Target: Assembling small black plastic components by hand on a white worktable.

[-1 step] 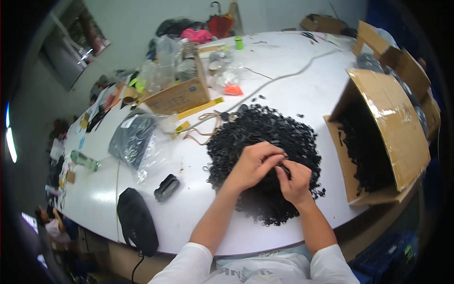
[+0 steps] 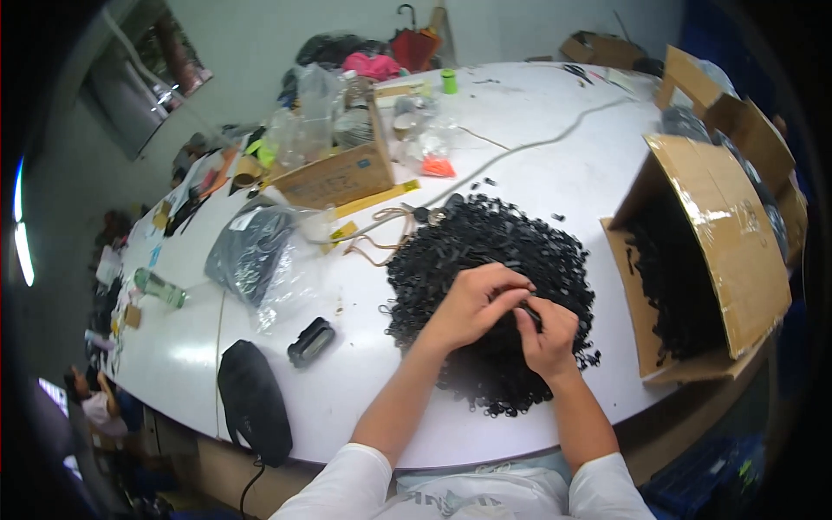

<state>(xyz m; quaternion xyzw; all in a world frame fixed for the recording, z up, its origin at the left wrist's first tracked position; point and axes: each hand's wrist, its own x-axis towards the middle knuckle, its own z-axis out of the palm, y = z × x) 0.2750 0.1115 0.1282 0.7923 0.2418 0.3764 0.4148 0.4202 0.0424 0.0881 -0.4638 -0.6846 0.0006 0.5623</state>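
Observation:
A large heap of small black plastic pieces (image 2: pixel 494 234), several with looped ends, lies on the white table in front of me. Over its near half, my left hand (image 2: pixel 473 305) and my right hand (image 2: pixel 551 336) meet with fingertips pinched together. Between them shows a bit of a small black plastic piece (image 2: pixel 532 317), mostly hidden by the fingers; its exact kind is too small to tell. Both hands seem to grip it.
A cardboard box (image 2: pixel 724 234) lies on its side at the right, more black pieces inside. Left of the heap are a plastic-wrapped dark bundle (image 2: pixel 251 251), a black case (image 2: pixel 310 342) and a black pouch (image 2: pixel 251 403). Behind stands an open carton (image 2: pixel 338 178); a grey cable (image 2: pixel 520 147) crosses the table.
The whole view has shifted slightly, so things sit a little farther right and lower. Both hands stay pinched together over the heap, with the fingers only slightly moved.

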